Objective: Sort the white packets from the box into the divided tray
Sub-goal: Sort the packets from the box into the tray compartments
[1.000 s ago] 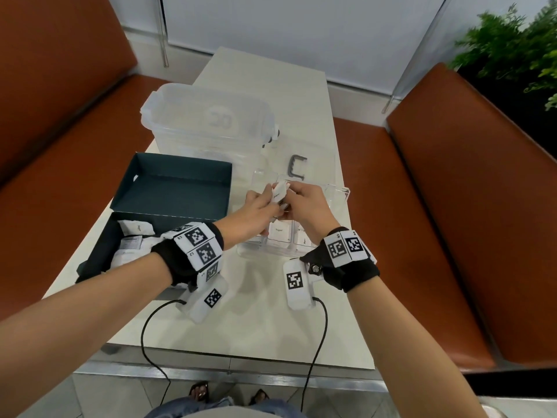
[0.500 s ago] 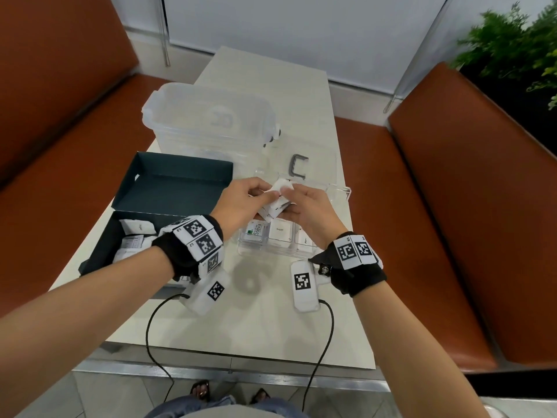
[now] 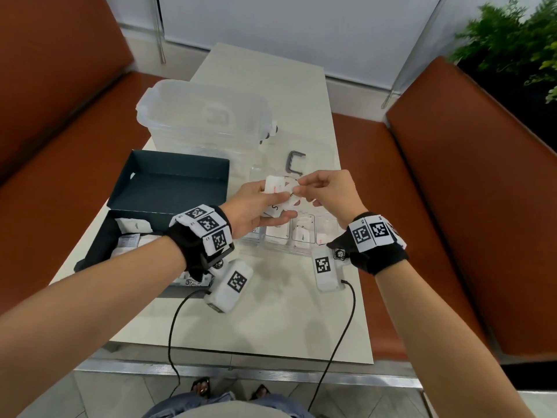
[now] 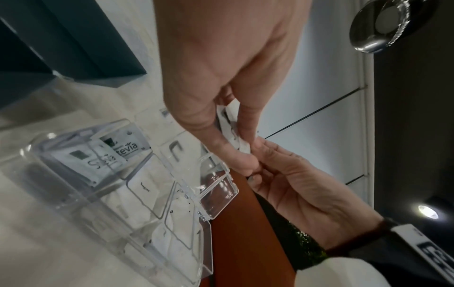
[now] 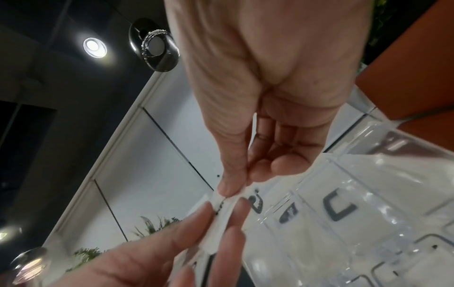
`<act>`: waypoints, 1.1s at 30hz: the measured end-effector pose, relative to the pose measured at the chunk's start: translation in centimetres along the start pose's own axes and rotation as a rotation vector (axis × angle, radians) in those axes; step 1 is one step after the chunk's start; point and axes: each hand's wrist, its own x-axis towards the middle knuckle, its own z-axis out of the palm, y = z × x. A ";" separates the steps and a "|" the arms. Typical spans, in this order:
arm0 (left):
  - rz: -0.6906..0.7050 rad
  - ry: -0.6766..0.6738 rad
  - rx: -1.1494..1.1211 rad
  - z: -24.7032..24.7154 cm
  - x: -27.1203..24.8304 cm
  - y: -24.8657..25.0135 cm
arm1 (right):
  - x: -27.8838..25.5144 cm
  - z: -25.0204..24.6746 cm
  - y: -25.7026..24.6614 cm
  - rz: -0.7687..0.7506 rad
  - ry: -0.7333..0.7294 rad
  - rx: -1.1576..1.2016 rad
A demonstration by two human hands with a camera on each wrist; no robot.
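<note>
I'm holding several white packets (image 3: 278, 196) in my left hand (image 3: 256, 206), my right hand (image 3: 327, 194) pinching one, apparently; the others risk slipping beside the divided tray (image 3: 272, 241).

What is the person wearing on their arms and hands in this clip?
Both forearms are bare, no sleeves or gloves. Each wrist carries a black fabric wrap ringed with white tiles printed with black square markers: left hand, right hand. A white camera block with its own marker hangs below each wrist, and a thin black cable trails from each toward the body.
</note>
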 end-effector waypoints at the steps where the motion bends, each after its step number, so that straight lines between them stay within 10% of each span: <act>1: -0.006 0.008 -0.028 0.0 0.1 -0.2 | 0.0 -0.4 0.4 0.007 0.004 0.001; 6: 0.003 0.056 -0.035 -0.7 0.7 -0.6 | 0.5 -2.7 2.7 0.096 0.105 -0.046; 18: 0.037 0.090 0.024 -1.0 0.6 -0.9 | 1.4 1.4 4.8 0.090 -0.183 -0.804; 33: 0.022 0.096 -0.006 -1.3 -1.1 -1.7 | 1.3 2.5 5.6 0.107 -0.193 -0.997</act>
